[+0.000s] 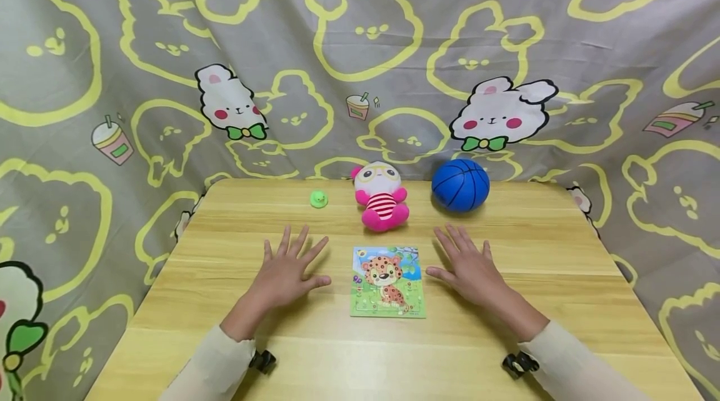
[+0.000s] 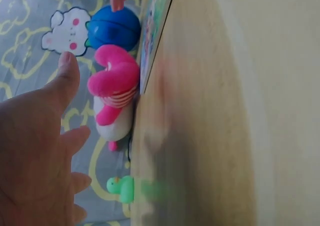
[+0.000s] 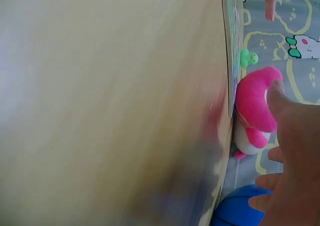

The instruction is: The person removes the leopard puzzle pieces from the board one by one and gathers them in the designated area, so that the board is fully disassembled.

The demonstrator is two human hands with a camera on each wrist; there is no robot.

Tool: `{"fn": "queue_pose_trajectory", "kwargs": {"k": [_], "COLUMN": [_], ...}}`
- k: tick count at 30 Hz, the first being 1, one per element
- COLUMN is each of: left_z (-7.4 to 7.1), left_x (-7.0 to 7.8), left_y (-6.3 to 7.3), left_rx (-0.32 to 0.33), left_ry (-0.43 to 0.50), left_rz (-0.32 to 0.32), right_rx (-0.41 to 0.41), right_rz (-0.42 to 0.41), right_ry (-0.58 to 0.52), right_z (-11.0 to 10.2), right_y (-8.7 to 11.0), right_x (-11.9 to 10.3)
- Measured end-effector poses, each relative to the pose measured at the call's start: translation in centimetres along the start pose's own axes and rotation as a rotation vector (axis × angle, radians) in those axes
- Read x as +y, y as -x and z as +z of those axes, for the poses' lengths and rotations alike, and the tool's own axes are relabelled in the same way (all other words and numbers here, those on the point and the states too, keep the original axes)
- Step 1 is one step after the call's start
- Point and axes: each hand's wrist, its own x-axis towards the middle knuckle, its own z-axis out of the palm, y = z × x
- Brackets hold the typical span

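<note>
A flat jigsaw puzzle board point(image 1: 388, 282) with a cartoon leopard on grass lies on the table between the two hands. To its left, my left hand point(image 1: 289, 273) is held palm down with the fingers spread, touching no object. On the other side my right hand point(image 1: 469, 267) is spread in the same way, its thumb pointing at the board's edge. Behind the board sits a pink and white plush panda point(image 1: 382, 198) in a striped shirt. A small green toy duck point(image 1: 319, 199) stands left of the panda, and a blue basketball point(image 1: 460, 185) rests to its right.
The wooden table point(image 1: 225, 232) carries all the toys, with the duck, panda and ball near its far edge. A grey curtain point(image 1: 281, 32) with yellow outlines and rabbit prints hangs behind the table and along both sides. Each wrist wears a black band.
</note>
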Motion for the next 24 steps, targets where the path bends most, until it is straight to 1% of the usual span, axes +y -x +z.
{"fn": "queue_pose_trajectory", "kwargs": {"k": [7, 12, 18, 24], "left_z": [1.1, 1.8, 2.3, 2.9], "left_x": [0.9, 1.3, 2.1, 3.0], "left_y": [0.4, 0.7, 1.1, 1.4], "left_rx": [-0.052, -0.107, -0.136, -0.182], "left_ry": [-0.027, -0.012, -0.008, 0.025], "left_rz": [0.068, 0.093, 0.138, 0.173], "right_rx": [-0.033, -0.041, -0.058, -0.117], "right_rz": [-0.04, -0.084, -0.109, -0.133], "right_ry": [-0.058, -0.083, -0.111, -0.134], "right_z": [0.6, 1.0, 1.4, 1.8], "right_y": [-0.6, -0.8, -1.2, -1.5], "right_x": [-1.4, -2.6, -3.7, -4.6]}}
